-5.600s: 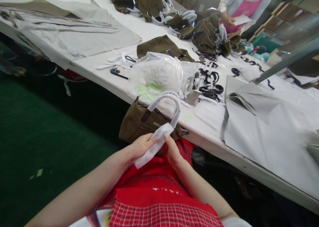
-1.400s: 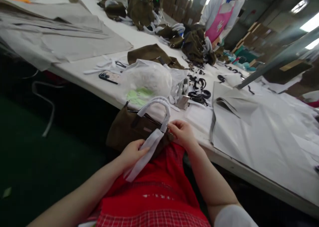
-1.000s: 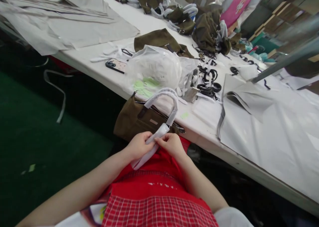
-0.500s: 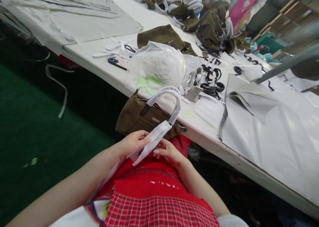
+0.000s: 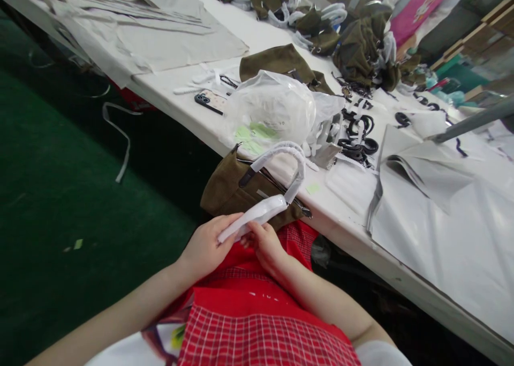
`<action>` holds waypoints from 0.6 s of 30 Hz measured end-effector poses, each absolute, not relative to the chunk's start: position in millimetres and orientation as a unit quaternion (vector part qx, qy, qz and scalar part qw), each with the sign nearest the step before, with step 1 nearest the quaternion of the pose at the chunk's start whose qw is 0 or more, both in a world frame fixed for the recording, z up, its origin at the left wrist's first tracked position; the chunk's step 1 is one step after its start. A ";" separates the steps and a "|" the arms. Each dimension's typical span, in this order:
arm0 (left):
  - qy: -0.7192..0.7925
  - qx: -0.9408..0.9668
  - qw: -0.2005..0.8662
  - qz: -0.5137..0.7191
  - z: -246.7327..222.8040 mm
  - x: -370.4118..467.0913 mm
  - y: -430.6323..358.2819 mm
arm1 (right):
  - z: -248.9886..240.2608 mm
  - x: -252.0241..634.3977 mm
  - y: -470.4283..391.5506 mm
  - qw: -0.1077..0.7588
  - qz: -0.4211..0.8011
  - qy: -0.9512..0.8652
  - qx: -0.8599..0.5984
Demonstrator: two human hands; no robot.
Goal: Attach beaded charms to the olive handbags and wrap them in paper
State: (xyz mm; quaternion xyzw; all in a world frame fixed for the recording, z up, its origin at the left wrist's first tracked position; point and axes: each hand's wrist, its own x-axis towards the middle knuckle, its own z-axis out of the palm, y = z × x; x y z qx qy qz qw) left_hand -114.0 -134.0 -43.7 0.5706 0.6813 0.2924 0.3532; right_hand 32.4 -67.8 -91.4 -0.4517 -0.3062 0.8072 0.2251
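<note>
An olive-brown handbag point(image 5: 225, 186) with a zipped top leans between the table edge and my lap. One of its handles point(image 5: 299, 162) arches up, wrapped in white sheeting. The near handle is inside a white wrapping strip point(image 5: 261, 210) that slants down toward my lap. My left hand point(image 5: 211, 243) pinches the strip's lower end between thumb and fingers. Close beside it, my right hand point(image 5: 263, 243) grips the strip's underside with thumb and fingertips; some of those fingers are hidden.
On the white table point(image 5: 168, 103) lie a phone point(image 5: 211, 101), a clear plastic bag point(image 5: 273, 103) with green slips, black coiled straps point(image 5: 357, 141) and grey sheets point(image 5: 425, 194). More olive bags point(image 5: 361, 50) are piled behind. A metal pole point(image 5: 469, 119) crosses at right. Another person point(image 5: 421, 7) stands at the far side.
The strip's lower end, loose and hanging over my lap before, is now folded narrower around the handle. My left hand has closed on that end. The whole view has shifted slightly.
</note>
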 end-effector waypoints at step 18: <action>0.629 0.498 0.476 0.360 -42.6 -129.5 -133.5 | -78.9 30.1 -65.8 0.264 0.814 -0.219 -0.468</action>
